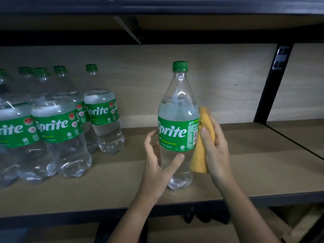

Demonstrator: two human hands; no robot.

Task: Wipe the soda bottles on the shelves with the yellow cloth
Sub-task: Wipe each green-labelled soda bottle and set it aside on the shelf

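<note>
A clear Sprite bottle (178, 109) with a green cap and green label stands upright on the wooden shelf (236, 169), right of centre. My left hand (157, 165) is spread loosely around its lower left side; the thumb tip touches the front below the label and the fingers sit just off the bottle. My right hand (216, 149) grips the folded yellow cloth (201, 155) and holds it against the bottle's right side at label height.
Several more Sprite bottles (57, 127) stand packed together at the shelf's left end. A black metal upright (270, 88) stands at the right, with another shelf bay beyond it. A shelf board hangs overhead and a lower shelf shows below the front rail.
</note>
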